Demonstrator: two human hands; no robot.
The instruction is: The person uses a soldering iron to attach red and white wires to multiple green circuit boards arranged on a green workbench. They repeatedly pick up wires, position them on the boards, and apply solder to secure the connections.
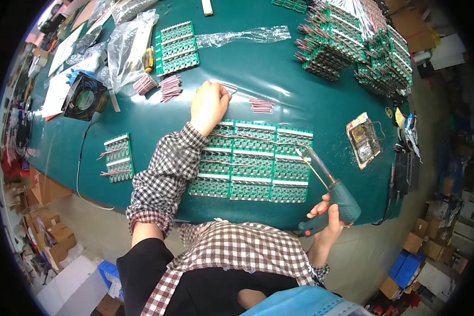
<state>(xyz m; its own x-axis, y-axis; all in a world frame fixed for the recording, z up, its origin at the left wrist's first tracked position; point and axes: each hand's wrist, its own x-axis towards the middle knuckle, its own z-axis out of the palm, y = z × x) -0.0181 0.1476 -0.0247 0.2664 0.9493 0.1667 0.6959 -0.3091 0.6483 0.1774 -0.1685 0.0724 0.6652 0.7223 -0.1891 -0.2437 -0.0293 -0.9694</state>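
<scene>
My right hand (329, 224) grips a dark green soldering gun (344, 201) with a red-tipped handle. Its tip is over the right part of a block of green circuit board panels (252, 183), laid side by side in front of me. Thin red and white wires (237, 164) lie across some panels. Beyond the far edge of the panels, my left hand (208, 105) is closed in a pinch on a thin wire (231, 88). A small bundle of cut wires (262, 106) lies to the right of that hand, and further bundles (170, 88) to its left.
Stacked wired boards (332, 39) fill the far right. A solder-stained tray (364, 140) lies at the right, a black fan (84, 96) stands at the left. A small wired board (117, 158), another panel (177, 48), plastic bags (129, 55) and a screwdriver (149, 59) are also on the green table.
</scene>
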